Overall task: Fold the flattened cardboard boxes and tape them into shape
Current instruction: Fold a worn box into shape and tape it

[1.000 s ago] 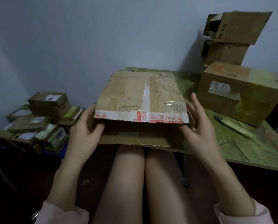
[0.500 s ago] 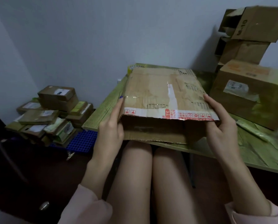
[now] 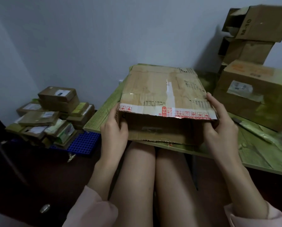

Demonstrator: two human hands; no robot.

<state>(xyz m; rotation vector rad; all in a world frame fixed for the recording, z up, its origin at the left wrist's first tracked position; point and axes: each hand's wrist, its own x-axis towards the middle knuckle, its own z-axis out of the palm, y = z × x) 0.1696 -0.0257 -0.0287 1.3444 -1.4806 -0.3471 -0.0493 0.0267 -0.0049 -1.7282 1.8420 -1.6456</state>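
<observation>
So, in the head view, the cardboard box (image 3: 163, 95) sits at the near edge of the bench (image 3: 259, 154), close to its left near corner. Its open mouth is turned toward me and its bottom panel juts just over the edge. I judge that is deliberate: the bench carries the weight while both side walls are within my reach.

My left hand (image 3: 114, 133) pinches the left wall, thumb at the mouth and fingers outside. My right hand (image 3: 218, 128) does the same on the right wall, with its fingers lying straight up along the outside. Pressing in from both sides looks like the way to square the flattened sleeve.

Old red-printed tape (image 3: 186, 113) runs along the upper lip. What seems to be a box cutter (image 3: 251, 130) lies toward the right edge, just in front of a large closed carton (image 3: 251, 95). I see no tape roll.
</observation>
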